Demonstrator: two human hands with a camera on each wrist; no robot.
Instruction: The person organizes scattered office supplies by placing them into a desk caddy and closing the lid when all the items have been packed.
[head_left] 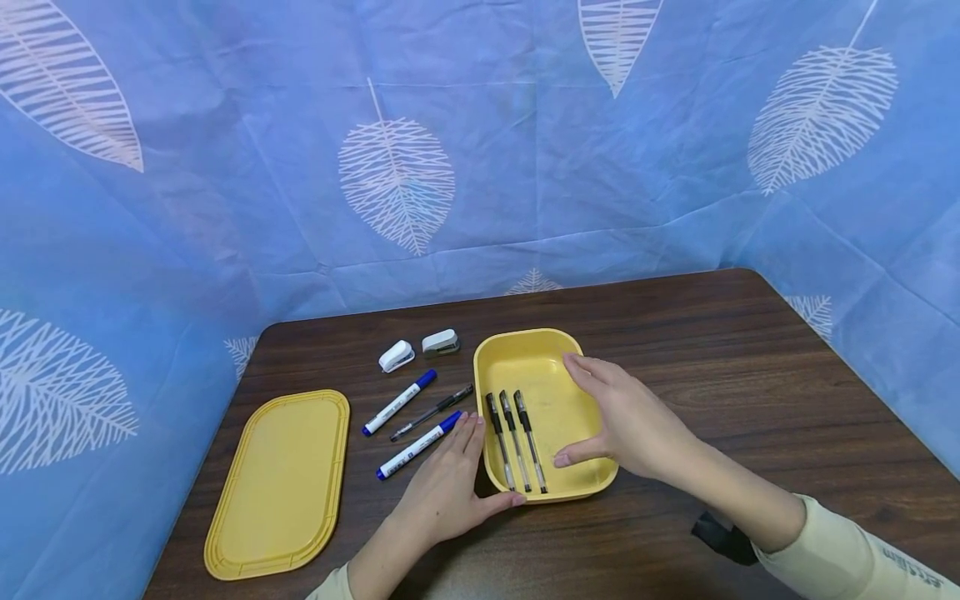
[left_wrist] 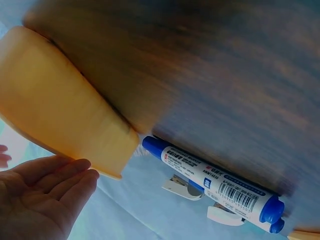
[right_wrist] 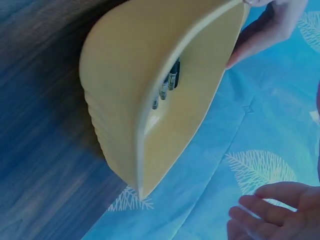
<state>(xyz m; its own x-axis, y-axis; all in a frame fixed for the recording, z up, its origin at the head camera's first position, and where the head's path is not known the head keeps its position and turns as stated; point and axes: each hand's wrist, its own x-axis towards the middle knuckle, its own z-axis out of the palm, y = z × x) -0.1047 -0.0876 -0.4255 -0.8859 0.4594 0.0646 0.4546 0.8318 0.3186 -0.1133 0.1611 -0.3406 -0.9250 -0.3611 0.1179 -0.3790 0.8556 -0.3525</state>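
Note:
A yellow plastic box stands on the table with three black gel pens lying side by side along its left wall. My left hand rests at the box's near left corner, its fingers straight along the left wall and the thumb on the front rim. In the left wrist view its fingertips meet the box's upper edge. My right hand is over the right part of the box, thumb and fingers spread apart, holding nothing. Beside the left fingertips lies a blue-capped marker.
Left of the box lie another blue-capped marker and a loose black gel pen. Farther back are two small white staplers. A yellow lid lies flat at the table's left. A leaf-patterned blue cloth hangs behind the table.

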